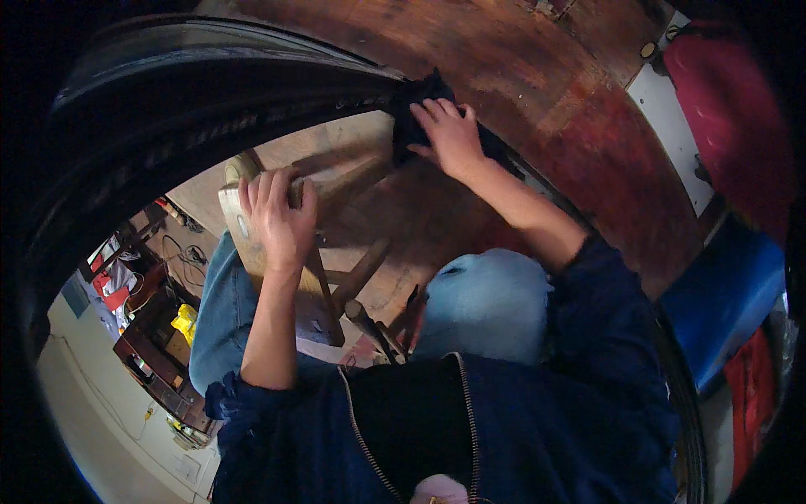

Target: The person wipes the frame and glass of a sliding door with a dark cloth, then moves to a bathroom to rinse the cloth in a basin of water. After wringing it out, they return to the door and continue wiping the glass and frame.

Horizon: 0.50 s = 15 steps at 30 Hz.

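Note:
My left hand (275,211) rests on the end of a wooden stool or bench (321,315), its fingers bent over the wood between my knees. My right hand (450,132) lies with spread fingers on a dark cloth (409,129). That cloth covers the end of a long, dark, glossy panel or frame (208,94), which curves across the upper left. Whether my right fingers pinch the cloth or only press on it, I cannot tell.
Reddish-brown worn flooring (535,75) spreads beyond my hands. On the right are a dark red seat (730,107) and a blue one (724,302). A dark wooden cabinet (151,365), a yellow bag (184,323) and black cables (192,255) are on the left.

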Motion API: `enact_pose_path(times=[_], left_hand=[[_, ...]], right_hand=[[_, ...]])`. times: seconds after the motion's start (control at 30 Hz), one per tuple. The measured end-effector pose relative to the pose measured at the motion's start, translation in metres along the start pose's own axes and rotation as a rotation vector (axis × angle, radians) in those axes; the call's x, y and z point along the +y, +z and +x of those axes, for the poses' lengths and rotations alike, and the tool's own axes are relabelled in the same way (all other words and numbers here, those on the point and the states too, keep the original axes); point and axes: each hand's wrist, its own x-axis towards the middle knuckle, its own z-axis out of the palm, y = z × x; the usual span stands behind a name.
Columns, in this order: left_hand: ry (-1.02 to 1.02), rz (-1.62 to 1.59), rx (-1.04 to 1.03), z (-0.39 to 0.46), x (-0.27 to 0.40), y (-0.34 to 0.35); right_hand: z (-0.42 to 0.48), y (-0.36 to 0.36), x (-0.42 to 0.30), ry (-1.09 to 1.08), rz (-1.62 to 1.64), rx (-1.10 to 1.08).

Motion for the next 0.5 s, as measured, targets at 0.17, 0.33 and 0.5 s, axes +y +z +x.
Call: enact_pose_path(times=[0.17, 0.33, 0.5], left_hand=[[0.002, 0.050, -0.047, 0.009, 0.000, 0.005], [0.025, 0.027, -0.057, 0.012, -0.004, 0.006], [-0.096, 0.139, -0.102, 0.023, -0.035, 0.005]], right_hand=[[0.015, 0.031, 0.004, 0.006, -0.180, -0.137], [0.034, 0.032, 0.008, 0.079, -0.242, -0.365], [-0.070, -0.008, 0.038, 0.146, -0.287, -0.265]])
